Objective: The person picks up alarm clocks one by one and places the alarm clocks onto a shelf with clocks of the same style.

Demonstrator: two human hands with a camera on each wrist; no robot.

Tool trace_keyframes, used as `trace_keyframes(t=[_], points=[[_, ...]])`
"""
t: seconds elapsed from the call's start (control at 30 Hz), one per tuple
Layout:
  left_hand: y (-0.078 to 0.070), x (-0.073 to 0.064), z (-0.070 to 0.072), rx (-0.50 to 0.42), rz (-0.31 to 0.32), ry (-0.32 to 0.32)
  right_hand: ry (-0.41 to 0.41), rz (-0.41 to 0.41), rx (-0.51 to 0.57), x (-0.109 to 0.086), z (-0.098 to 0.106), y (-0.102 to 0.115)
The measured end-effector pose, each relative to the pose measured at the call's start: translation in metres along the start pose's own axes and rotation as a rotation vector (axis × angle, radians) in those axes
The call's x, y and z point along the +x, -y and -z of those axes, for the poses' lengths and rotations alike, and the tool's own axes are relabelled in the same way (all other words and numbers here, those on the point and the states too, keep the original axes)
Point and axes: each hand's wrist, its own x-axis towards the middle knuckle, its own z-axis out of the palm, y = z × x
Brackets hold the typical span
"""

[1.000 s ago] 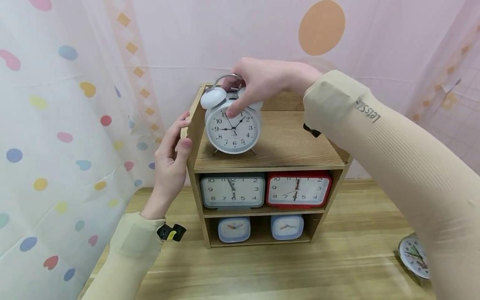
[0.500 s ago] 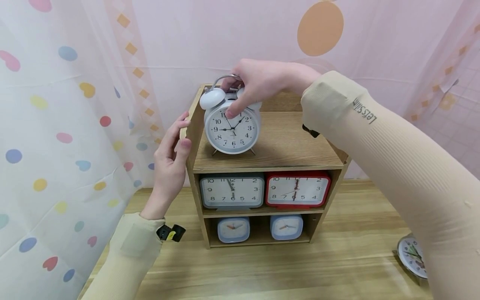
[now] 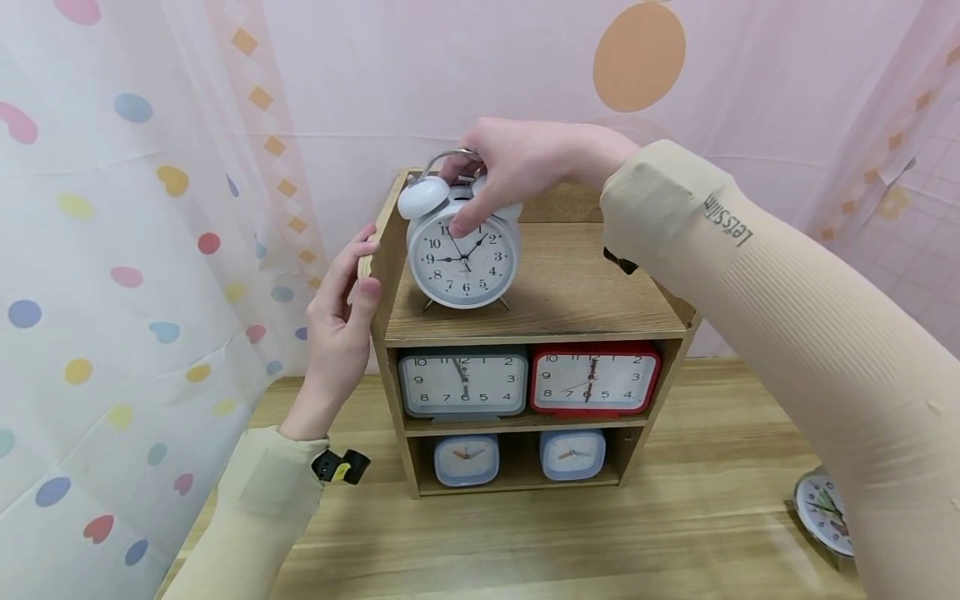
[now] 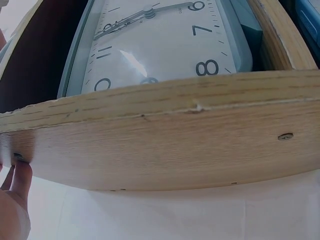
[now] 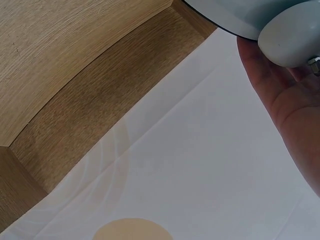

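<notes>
A white twin-bell alarm clock stands upright on its short legs at the left of the top board of a small wooden shelf. My right hand grips it from above, thumb on the upper dial and the other fingers behind, partly hidden by the clock. In the right wrist view, one bell sits against the fingers. My left hand holds the front edge of the shelf's left side panel between thumb and fingers. The left wrist view shows fingertips against that panel's outer face.
A grey rectangular clock and a red one fill the middle tier. Two small blue clocks stand in the bottom tier. Another round clock is on the wood-grain table at right, partly behind my sleeve. A patterned curtain hangs close behind and left.
</notes>
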Motion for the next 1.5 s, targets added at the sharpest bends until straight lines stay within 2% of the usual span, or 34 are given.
trace_keyframes(t=[0.43,0.7,0.9,1.2,1.5], points=[[0.0,0.001,0.001,-0.028,0.01,0.0,0.005,-0.034,-0.007,-0.003,0.003,0.003],[0.001,0.0,0.003,-0.022,0.014,0.0,-0.054,-0.12,0.006,-0.011,0.004,0.004],[0.0,0.0,0.003,-0.021,0.013,-0.001,-0.092,-0.136,-0.01,-0.02,0.006,0.004],[-0.001,0.001,0.002,-0.017,0.009,0.011,-0.199,-0.175,-0.027,-0.05,0.005,0.002],[0.002,0.001,0.001,-0.033,0.002,0.0,-0.293,-0.165,0.004,-0.087,0.0,-0.005]])
